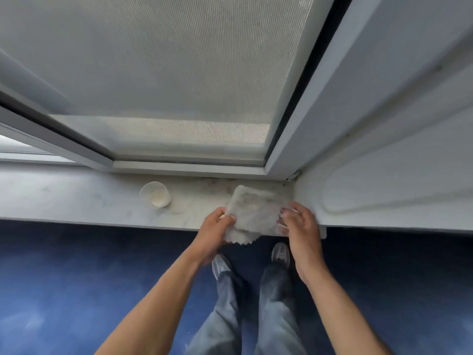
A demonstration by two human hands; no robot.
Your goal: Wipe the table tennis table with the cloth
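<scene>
Gripping the cloth (256,211) from both sides, the two hands are working in the lower centre of the frame. The left hand (215,229) is curling its fingers round the left edge of the cloth, with the thumb lying on top. The right hand (303,226) is holding the right edge with bent fingers, the fingertips pressing on the fabric. The cloth is grey-white, fluffy and folded into a thick square. It is lying over the front part of a pale window sill (76,198), and its lower edge is hanging past the front of the sill.

A small pale cup (155,194) is standing on the sill, near the cloth, to its left. Behind it, a white window frame (189,166) with a grey mesh screen (166,73) is filling the upper part of the frame. Below the sill, the person's grey shoes (221,265) and dark trousers (276,303) are showing over a blue carpet floor (76,278).
</scene>
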